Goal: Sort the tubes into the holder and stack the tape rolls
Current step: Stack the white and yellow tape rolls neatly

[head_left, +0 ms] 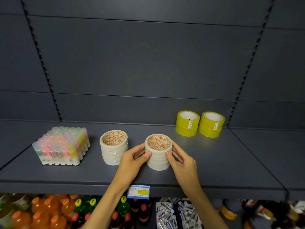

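1. I have both hands on one stack of white tape rolls (158,152), which stands upright on the shelf (214,162) near the middle of its front edge.
2. My left hand (132,160) clasps the stack's left side, thumb pressed against the front of the rolls and fingers curled round toward the back.
3. My right hand (182,160) does the same on the right side, thumb on the front and fingers wrapped behind. The stack is held between the two hands and its base looks to be resting on the shelf.
4. A second stack of white rolls (114,148) stands just beside it to the left, close to my left hand; I cannot tell if they touch.
5. Farther left, toward the shelf's left end, a block of pastel tubes (62,146) stands upright and tightly packed in rows. Their holder is mostly hidden beneath them, so I cannot say much about it.
6. At the back edge, toward the right, two stacks of yellow tape rolls (200,123) stand side by side and touching, two rolls in each, well apart from my hands.
7. A blue and yellow price tag (139,191) hangs on the shelf's front lip between my forearms.
8. Below the shelf I see orange, green and dark bottles (49,210) and a bin of small white packets (175,215).
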